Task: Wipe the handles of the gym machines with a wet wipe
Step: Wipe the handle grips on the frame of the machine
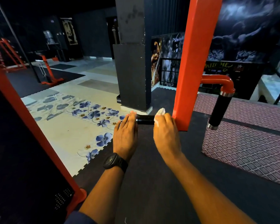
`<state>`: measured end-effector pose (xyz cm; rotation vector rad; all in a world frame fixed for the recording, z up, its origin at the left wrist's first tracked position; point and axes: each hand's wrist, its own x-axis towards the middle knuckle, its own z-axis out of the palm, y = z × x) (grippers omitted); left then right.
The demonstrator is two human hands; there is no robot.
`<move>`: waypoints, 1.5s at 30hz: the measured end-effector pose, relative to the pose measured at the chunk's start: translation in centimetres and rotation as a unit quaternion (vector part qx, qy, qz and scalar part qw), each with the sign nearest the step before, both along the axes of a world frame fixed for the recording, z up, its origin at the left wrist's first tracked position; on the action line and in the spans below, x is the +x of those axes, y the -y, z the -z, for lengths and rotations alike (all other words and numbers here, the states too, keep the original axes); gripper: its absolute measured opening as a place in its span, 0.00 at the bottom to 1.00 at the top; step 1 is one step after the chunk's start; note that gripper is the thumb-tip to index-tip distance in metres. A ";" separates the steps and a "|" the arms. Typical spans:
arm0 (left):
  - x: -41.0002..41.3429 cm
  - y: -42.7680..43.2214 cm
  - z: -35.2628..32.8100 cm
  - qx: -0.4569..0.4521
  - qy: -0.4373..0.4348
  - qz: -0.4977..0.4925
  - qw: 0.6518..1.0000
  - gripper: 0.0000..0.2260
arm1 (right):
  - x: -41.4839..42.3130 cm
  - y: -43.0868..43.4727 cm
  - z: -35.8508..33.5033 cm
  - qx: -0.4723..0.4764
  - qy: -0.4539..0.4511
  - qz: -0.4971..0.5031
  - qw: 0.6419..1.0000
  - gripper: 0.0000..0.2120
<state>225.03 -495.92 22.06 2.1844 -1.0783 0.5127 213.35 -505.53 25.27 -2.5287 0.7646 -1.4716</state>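
A short black handle point(145, 119) sticks out leftward from the red upright post point(194, 59) of a gym machine. My right hand point(166, 131) is wrapped over the handle's inner end, holding a white wet wipe point(160, 112) against it. With straight fingers, my left hand point(125, 133) lies against the handle's free outer end; a black watch is on that wrist. A second black handle point(219, 110) hangs from a red elbow pipe to the right of the post, untouched.
A black padded pillar point(132, 62) stands just behind the handle. A patterned maroon bench pad point(242, 143) lies to the right. A red frame bar point(23, 110) slants across the left. Floral and dark floor mats spread beyond, with more red machines far left.
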 end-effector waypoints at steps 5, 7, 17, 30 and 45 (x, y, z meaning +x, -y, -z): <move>0.0 0.1 -0.1 0.009 -0.013 -0.002 1.000 0.20 | 0.9 -1.8 2.6 0.250 0.236 0.019 0.939 0.05; 0.0 0.1 -0.2 0.006 -0.015 -0.003 1.000 0.20 | 1.6 -2.7 2.4 0.394 0.316 0.006 0.863 0.04; 0.0 0.1 -0.2 0.000 -0.014 -0.001 1.000 0.20 | 3.8 -4.5 1.0 0.578 0.422 -0.045 0.696 0.09; 0.6 0.0 0.7 -0.015 -0.003 0.021 1.000 0.22 | 3.9 -5.0 0.9 0.325 0.240 -0.055 0.913 0.07; 0.0 -0.2 0.6 -0.031 0.014 0.010 0.999 0.20 | 2.3 -2.6 -3.5 -0.034 -0.194 -0.008 0.980 0.13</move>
